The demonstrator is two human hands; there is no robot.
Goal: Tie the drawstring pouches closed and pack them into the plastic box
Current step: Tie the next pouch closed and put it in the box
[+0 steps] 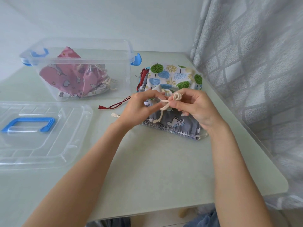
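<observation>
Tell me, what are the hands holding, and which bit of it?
Both hands pinch the cream drawstring of the tree-print pouch: right hand at the loop, left hand beside the knot.

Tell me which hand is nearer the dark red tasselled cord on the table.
Left. The left hand sits just right of the dark red tasselled cord; the right hand lies farther right.

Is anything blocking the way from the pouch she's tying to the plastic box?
Nothing visible blocks it. The tree-print pouch sits just right of the plastic box, whose top is open. Its lid lies apart in front. Pink pouches inside leave room above.
</observation>
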